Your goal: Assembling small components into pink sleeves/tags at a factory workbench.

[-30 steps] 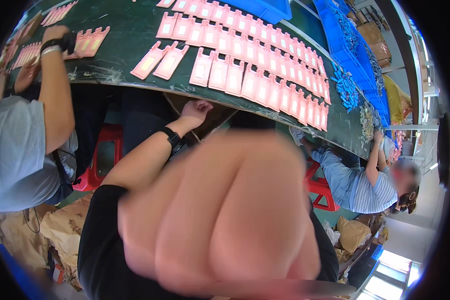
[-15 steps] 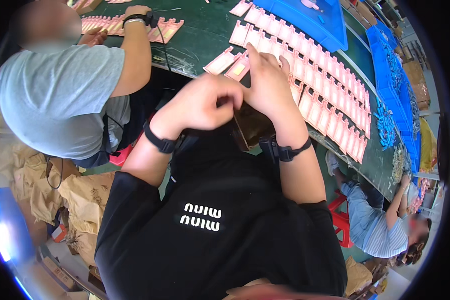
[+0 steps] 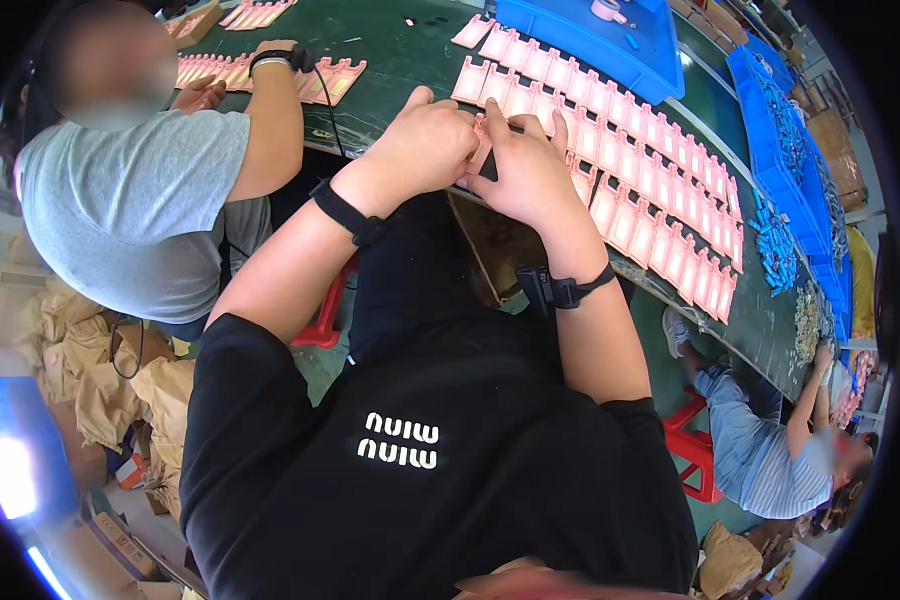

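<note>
Between my hands at the table's near edge lies a pink plastic panel [image 3: 481, 152], partly hidden by my fingers. My left hand [image 3: 420, 146] is closed, its curled fingers against the panel's left side. Whatever those fingers may hold is hidden. My right hand [image 3: 532, 170] steadies the panel from the right, thumb near its lower end and index finger along its edge. The other right fingers are spread over neighbouring panels. Rows of similar pink panels [image 3: 660, 175], with pale rectangular middles, stretch away to the right.
A blue tray [image 3: 610, 45] stands behind the rows. Blue cylindrical pieces [image 3: 773, 245] lie at the far right, beside blue bins [image 3: 785, 165]. A co-worker in a grey shirt [image 3: 135, 205] handles pink panels at left; another person [image 3: 760, 440] sits at right, near a red stool [image 3: 692, 445].
My left hand has moved up and right, onto the panel by my right hand. My right hand has shifted slightly left and down. The loose panel at the left end no longer shows there.
</note>
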Demonstrator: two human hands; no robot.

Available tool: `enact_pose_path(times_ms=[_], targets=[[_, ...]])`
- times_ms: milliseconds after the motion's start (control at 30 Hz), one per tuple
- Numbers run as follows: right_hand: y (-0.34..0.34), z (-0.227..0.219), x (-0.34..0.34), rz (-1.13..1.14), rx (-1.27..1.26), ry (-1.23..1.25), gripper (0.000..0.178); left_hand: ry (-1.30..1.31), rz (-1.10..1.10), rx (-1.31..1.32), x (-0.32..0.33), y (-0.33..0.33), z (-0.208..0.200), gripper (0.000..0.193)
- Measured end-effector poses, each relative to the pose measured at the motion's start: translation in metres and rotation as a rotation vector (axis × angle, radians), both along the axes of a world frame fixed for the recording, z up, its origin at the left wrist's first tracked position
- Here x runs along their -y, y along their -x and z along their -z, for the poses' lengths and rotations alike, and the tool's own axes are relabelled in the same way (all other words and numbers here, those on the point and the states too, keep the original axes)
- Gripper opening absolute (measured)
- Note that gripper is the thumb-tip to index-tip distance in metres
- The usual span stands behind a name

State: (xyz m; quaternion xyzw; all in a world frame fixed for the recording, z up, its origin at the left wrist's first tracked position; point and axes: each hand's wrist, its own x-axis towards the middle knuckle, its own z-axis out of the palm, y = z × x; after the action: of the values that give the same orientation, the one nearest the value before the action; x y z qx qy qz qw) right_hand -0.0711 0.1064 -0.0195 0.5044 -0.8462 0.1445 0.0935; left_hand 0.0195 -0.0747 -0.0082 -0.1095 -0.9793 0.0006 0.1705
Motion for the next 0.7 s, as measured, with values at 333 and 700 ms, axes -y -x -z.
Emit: enact_pose_path(times_ms=[333, 700], targets=[[-0.001, -0.012, -0.004, 0.019, 0.084, -0.075, 0.101, 0.127, 0.015, 0.166, -0.004, 0.021, -0.009, 0.007], [-0.001, -0.005, -0.002, 0.048, 0.052, -0.010, 0.099, 0.013, -0.102, 0.155, -0.007, 0.033, -0.010, 0.008]])
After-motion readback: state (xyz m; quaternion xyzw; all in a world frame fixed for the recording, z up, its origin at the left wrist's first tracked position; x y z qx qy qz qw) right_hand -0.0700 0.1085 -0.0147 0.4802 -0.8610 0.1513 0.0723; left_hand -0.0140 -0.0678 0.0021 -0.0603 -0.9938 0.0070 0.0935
